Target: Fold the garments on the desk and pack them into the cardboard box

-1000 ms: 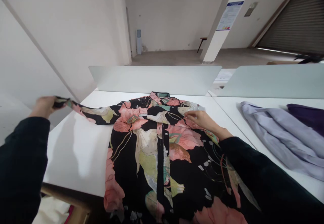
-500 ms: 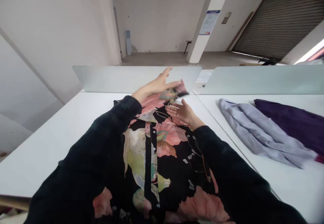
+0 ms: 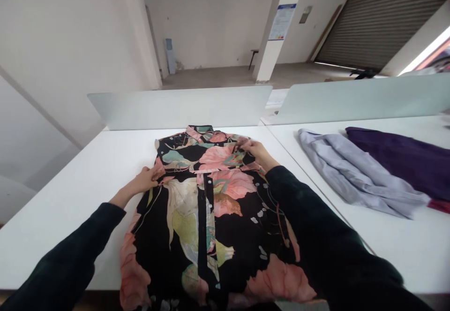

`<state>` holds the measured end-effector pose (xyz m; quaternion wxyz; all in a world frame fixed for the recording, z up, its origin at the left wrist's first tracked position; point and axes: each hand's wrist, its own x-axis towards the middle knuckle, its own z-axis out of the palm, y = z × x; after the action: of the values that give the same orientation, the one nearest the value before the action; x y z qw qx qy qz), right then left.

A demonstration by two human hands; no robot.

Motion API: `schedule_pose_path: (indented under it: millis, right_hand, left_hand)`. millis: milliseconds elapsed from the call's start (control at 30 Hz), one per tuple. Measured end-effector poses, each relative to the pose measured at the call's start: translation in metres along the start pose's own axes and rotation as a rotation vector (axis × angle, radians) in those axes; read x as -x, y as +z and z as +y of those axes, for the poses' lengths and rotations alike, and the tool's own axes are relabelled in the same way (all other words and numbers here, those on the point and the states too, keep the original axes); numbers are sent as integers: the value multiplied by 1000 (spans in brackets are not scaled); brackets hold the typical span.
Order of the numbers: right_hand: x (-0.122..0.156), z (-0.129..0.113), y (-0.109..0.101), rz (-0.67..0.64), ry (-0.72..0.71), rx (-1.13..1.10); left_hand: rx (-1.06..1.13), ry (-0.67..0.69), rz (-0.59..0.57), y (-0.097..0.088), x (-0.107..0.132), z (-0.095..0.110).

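One floral shirt [image 3: 188,208] lies front-up on the worktop [image 3: 70,217], collar [image 3: 199,133] nearest the divider [image 3: 183,107]. Left hand [image 3: 145,179] pinches its side edge; right hand [image 3: 257,151] grips cloth folded across the chest, apparently a sleeve [image 3: 207,158]. For a clean lay: tension both ends evenly, keep lower edge straight.

Pale walls [image 3: 211,20], grey floor [image 3: 207,77], 1 white pillar [image 3: 266,57], dark slatted shutter [image 3: 351,25].

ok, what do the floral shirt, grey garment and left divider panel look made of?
Floral shirt: thin printed fabric, mostly matte, lies in soft creases; fibre unclear.
Grey garment: cloth, perhaps faint sheen; loose, rumpled folds.
Divider panel: likely frosted glass or acrylic; smooth, pale green, thin straight edge.
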<state>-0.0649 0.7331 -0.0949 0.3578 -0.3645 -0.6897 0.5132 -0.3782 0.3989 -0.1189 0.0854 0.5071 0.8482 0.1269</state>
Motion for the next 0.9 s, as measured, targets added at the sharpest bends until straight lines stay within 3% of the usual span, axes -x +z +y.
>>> schedule_pose_path:
  millis: [100,200,367,467,600,700,767,900]
  right_hand:
    - [-4,-3,-6,37,-52,111]
    - [-5,-1,-18,83,-18,346]
    - [-4,2,-23,157,32,563]
    - [-5,-4,-17,149,7,619]
    - [-8,-9,-17,98,-17,569]
    - [-11,-8,-25,-11,110,317]
    - [-12,-7,-30,-9,216,200]
    - [-16,-6,-33,-56,221,374]
  left_hand:
    - [28,65,-67,-5,-1,-2]
    - [111,48,-121,-19,-17,-3]
    - [-24,-17,186,-32,-74,1]
    - [-89,-10,243,-26,-106,5]
    - [-138,-63,259,-14,-127,0]
    - [-146,-81,246,-7,-132,-9]
    - [-147,-73,240,-4,-136,-15]
    - [-136,-42,245,-2,-143,-20]
